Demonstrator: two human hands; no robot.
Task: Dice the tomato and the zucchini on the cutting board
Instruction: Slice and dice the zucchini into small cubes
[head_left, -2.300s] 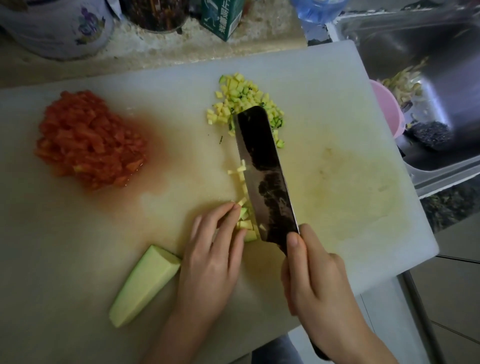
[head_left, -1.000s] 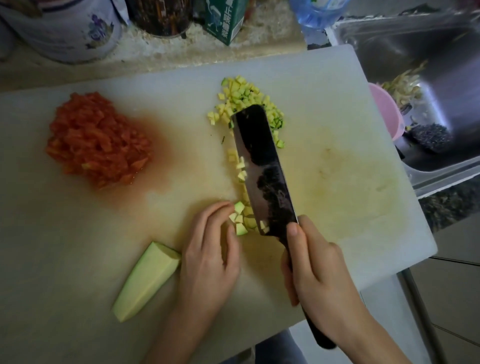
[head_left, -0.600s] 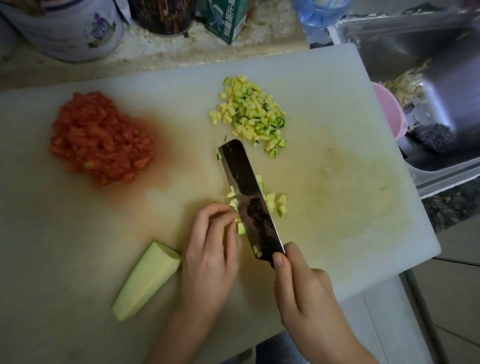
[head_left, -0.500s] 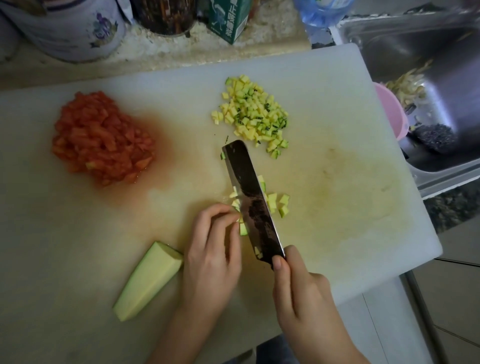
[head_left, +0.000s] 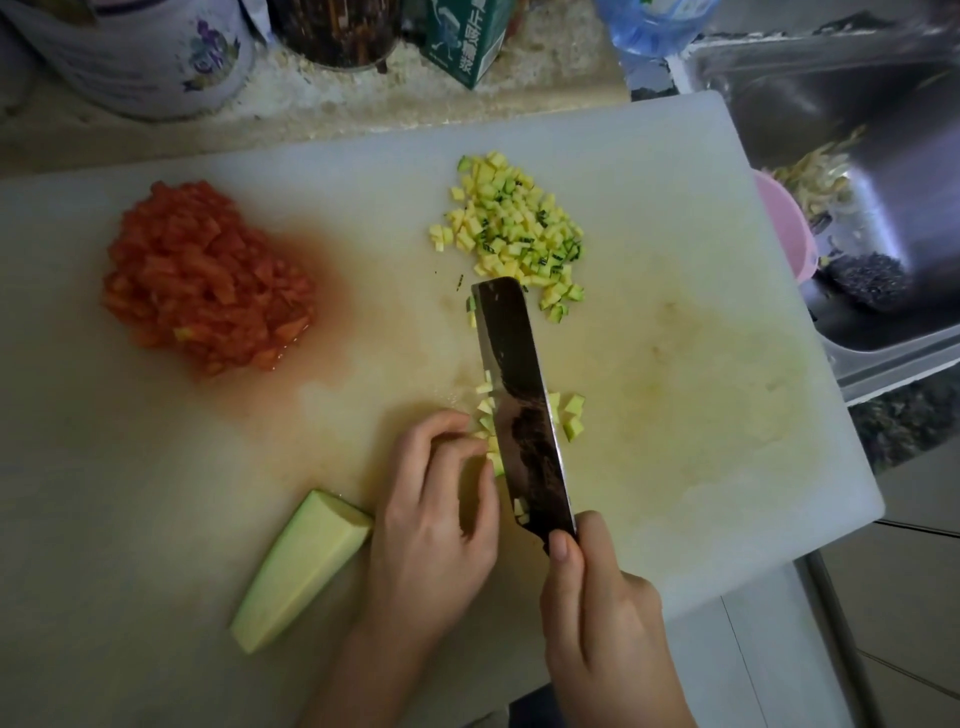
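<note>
So, right hand (head_left: 597, 608) grips the cleaver (head_left: 522, 410) handle, index finger up on the blade's heel. Left hand (head_left: 436, 525), fingers curled, holds zucchini bits (head_left: 488, 415) against the blade. Zucchini chunk (head_left: 301, 566) lies just left of it. Beyond the fingertips: diced zucchini pile (head_left: 511, 228), diced tomato (head_left: 208, 280) further left.

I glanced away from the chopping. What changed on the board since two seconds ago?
The cleaver drew back toward the person, off the diced zucchini pile, and a few fresh dice now lie right of its blade. The right grip kept hold of the cleaver; the left grip stayed curled on the zucchini bits beside it. Diced tomato and uncut zucchini piece stayed put.
</note>
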